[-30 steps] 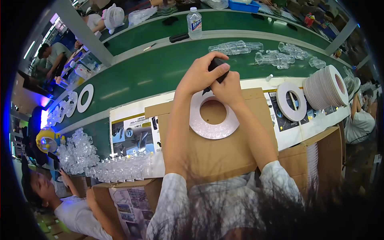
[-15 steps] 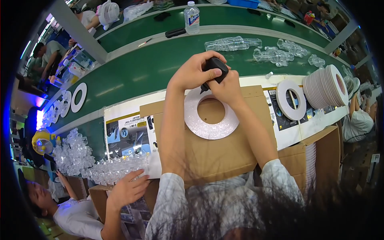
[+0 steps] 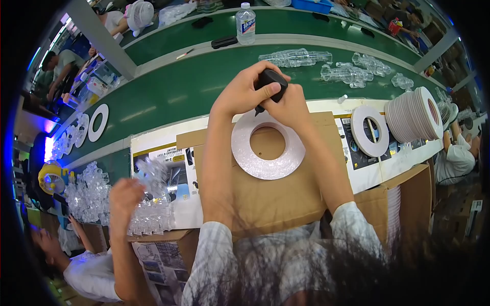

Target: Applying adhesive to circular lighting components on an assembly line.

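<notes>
My left hand (image 3: 241,93) is wrapped round a black pointed tool (image 3: 270,79), its thumb lying across the tool's body. Closed against the tool's lower side is my right hand (image 3: 292,108); its fingertips are hidden. The tool's narrow tip points down over the far edge of a flat white ring (image 3: 246,157), shiny and speckled. Whether the tip touches the ring I cannot tell. Under the ring lies a brown cardboard sheet (image 3: 265,204), which shows through the ring's hole.
White rings (image 3: 361,140) and a long ring stack (image 3: 408,117) stand right. Clear plastic parts (image 3: 347,75) and a water bottle (image 3: 246,28) lie beyond my hands. At left, a co-worker's hand (image 3: 125,196) holds clear parts beside a pile (image 3: 89,194). An open carton (image 3: 416,199) stands at near right.
The co-worker's hand at left has moved up and away from me, lifting clear parts off the row. My hands, the black tool and the ring have hardly moved.
</notes>
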`<action>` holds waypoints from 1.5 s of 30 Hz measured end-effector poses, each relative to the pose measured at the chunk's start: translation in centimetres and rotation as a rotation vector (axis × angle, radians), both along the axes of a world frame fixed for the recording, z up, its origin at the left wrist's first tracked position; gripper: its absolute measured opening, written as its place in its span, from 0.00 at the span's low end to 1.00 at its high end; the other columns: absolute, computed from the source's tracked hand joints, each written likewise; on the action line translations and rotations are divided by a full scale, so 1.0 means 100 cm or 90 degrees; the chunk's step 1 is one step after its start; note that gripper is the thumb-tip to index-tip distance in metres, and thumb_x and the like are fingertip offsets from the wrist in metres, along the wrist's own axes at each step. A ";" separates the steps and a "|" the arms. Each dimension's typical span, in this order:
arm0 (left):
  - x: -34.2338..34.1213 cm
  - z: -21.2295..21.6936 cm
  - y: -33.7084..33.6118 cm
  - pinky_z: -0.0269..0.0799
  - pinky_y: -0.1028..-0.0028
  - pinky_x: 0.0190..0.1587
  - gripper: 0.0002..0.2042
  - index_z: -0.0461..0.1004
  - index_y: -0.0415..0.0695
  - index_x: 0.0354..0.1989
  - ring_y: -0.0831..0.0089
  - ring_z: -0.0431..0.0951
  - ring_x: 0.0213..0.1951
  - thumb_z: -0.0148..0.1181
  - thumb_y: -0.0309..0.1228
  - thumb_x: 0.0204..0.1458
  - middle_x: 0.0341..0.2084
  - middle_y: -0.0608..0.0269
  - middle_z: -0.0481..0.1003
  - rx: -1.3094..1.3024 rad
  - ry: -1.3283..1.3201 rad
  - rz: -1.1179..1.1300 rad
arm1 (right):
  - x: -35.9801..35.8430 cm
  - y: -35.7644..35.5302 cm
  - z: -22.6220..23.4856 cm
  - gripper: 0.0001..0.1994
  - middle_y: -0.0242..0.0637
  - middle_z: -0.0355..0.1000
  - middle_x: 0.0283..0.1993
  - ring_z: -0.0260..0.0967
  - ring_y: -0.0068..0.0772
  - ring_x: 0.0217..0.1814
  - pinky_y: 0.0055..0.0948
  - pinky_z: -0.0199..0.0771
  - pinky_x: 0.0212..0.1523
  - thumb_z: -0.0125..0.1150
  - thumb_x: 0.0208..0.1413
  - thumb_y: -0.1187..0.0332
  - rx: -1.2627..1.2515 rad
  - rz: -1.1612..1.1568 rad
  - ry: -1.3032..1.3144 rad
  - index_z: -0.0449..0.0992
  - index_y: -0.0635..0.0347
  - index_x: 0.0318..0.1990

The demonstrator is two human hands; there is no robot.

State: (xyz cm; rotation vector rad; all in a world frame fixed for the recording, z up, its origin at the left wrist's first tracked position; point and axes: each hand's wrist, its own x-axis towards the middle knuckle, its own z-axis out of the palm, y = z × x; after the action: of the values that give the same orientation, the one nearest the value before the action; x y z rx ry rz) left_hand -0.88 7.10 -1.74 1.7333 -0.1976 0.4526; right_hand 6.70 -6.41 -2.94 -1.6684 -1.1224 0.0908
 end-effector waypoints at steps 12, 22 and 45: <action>0.012 0.012 -0.025 0.62 0.73 0.23 0.15 0.72 0.34 0.20 0.77 0.64 0.18 0.63 0.35 0.49 0.11 0.61 0.66 0.002 -0.032 0.502 | 0.006 0.007 0.018 0.12 0.47 0.75 0.20 0.75 0.39 0.22 0.33 0.73 0.28 0.69 0.36 0.68 -0.143 0.103 0.025 0.77 0.72 0.23; 0.008 0.009 -0.017 0.55 0.73 0.22 0.11 0.67 0.32 0.17 0.79 0.60 0.19 0.52 0.27 0.46 0.11 0.64 0.63 0.122 -0.080 0.523 | -0.001 0.013 0.010 0.13 0.50 0.68 0.15 0.65 0.41 0.15 0.36 0.67 0.22 0.66 0.41 0.70 -0.071 0.137 -0.007 0.73 0.75 0.20; -0.013 0.020 -0.019 0.57 0.71 0.21 0.12 0.69 0.31 0.17 0.75 0.59 0.16 0.54 0.30 0.44 0.10 0.59 0.60 0.106 -0.016 0.544 | -0.016 0.019 0.007 0.12 0.48 0.70 0.15 0.68 0.41 0.16 0.34 0.68 0.23 0.66 0.39 0.69 -0.042 0.163 -0.009 0.73 0.72 0.18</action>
State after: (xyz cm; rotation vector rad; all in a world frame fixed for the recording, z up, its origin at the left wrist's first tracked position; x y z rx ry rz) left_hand -2.16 5.23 0.27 1.9219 0.5275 1.0973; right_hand 5.07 -4.47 -2.27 -1.5780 -1.3525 0.2820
